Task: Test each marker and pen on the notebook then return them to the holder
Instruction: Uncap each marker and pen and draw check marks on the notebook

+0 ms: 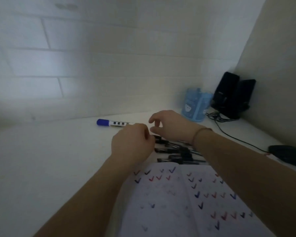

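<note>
Two hands work over the pens [176,151]: left hand [132,144] pinches one pen's end; right hand [169,125] hovers just beyond, fingers loosely spread, empty. Notebook [169,202] lies nearer.

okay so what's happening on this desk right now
A person is testing pens. The open notebook is already covered in coloured check marks. Both hands reach over a pile of dark pens beyond it: the left hand curled at the pile's end, the right hand loosely open above. A blue-capped marker lies apart; the blue holder stands behind.
</note>
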Demonstrator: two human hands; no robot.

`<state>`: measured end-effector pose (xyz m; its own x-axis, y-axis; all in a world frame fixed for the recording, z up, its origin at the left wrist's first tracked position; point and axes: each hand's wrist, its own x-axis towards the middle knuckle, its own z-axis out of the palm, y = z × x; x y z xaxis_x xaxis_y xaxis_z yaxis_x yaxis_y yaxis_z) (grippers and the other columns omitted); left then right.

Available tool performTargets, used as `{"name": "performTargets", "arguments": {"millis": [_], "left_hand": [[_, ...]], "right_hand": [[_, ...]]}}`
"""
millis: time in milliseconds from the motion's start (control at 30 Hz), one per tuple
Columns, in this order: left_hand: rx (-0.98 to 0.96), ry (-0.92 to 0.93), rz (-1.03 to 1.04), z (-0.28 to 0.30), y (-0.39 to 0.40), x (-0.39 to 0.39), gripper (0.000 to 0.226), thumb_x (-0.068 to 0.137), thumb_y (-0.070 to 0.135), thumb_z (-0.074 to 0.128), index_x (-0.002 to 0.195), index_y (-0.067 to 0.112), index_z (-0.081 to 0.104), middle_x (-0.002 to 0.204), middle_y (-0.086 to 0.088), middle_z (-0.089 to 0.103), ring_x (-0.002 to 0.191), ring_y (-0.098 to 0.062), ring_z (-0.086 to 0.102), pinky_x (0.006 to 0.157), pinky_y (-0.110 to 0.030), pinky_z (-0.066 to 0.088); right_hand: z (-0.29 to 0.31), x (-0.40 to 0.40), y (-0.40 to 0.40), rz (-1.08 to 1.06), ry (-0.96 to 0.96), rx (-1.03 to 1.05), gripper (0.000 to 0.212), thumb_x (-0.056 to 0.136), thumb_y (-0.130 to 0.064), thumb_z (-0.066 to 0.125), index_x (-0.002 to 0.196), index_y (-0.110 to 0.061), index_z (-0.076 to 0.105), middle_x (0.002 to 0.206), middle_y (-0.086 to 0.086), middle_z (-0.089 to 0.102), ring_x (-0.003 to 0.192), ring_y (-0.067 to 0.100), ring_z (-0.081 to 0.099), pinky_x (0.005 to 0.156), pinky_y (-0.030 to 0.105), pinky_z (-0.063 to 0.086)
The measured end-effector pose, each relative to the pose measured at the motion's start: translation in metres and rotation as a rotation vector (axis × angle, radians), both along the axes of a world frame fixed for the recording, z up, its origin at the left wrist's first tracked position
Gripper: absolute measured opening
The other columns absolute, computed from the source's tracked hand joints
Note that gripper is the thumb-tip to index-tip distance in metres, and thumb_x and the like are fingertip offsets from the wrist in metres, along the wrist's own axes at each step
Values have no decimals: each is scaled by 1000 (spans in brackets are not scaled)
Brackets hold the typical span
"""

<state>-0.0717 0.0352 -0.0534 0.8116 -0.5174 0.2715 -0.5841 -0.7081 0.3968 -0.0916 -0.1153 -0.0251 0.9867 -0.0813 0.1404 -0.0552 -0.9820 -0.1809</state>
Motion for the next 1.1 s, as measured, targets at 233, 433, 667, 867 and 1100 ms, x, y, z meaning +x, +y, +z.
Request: {"name": "performTargets", "arguments": {"millis": [233,433,667,867,1100], "left_hand": [[-123,-14,121,1,10,18,19,91,35,43,88,23,57,73,7,55,59,-8,51,50,-25,38],[-148,-208,77,-16,9,21,46,85,46,55,121,18,50,117,-4,51,104,-27,46,76,-37,40],[-168,-313,-368,23,0,-50,38,92,50,34,102,23,58,87,5,58,75,-17,54,63,-32,47],[-129,-304,-797,18,-6,-117,23,92,38,37,100,23,52,81,7,58,64,-11,51,53,-22,39],[-24,-263,-913,7,-4,-108,28,95,54,36,109,36,52,55,10,57,41,-7,46,39,-23,39]], "right_hand": [[-43,68,21,-60,-21,-158,27,89,-17,47,111,-28,59,112,5,52,109,27,40,78,34,41],[-24,21,-2,-68,-325,290,15,89,-37,60,96,-26,67,85,-10,63,74,7,53,70,28,41],[26,-156,-11,-97,-475,1077,15,86,-28,62,94,-17,69,73,5,65,66,18,57,59,31,43],[4,-230,8,-39,-457,1056,36,52,-54,80,66,-25,63,53,8,57,42,17,50,41,24,43],[-23,-233,4,74,-535,1069,24,62,-46,79,62,-34,58,55,-1,55,47,18,47,47,30,42]]}}
